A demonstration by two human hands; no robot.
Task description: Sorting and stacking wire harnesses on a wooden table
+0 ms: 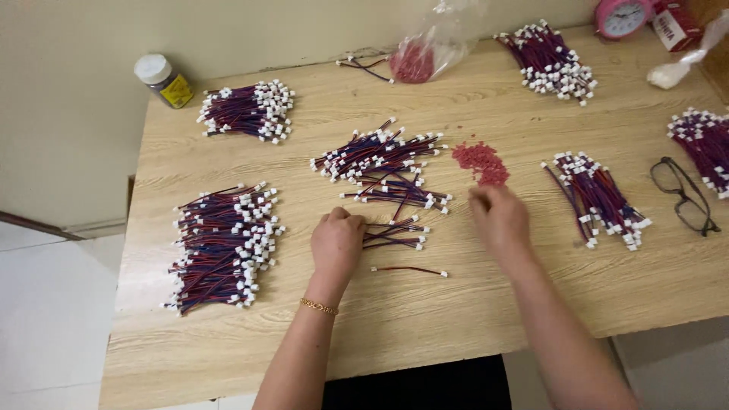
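- A person works at a pale wooden bench (425,304), seen from above.
- The left hand (336,241), a gold bracelet (318,307) on its wrist, rests knuckles up with fingers curled onto a small bunch of red-and-blue wires (393,232) with white plugs.
- A single loose wire (410,269) lies at about 4 o'clock from that hand.
- The right hand (497,219) lies palm down, fingers bent; whether it pinches anything cannot be told.
- A small heap of red bits (481,162) sits just beyond the right hand, at 12 o'clock.
- A larger loose pile of wires (383,163) lies at the bench's middle.
- Bundled wire stacks lie at 9 o'clock (224,247) and 3 o'clock (600,197).
- Black glasses (683,195) lie far right.
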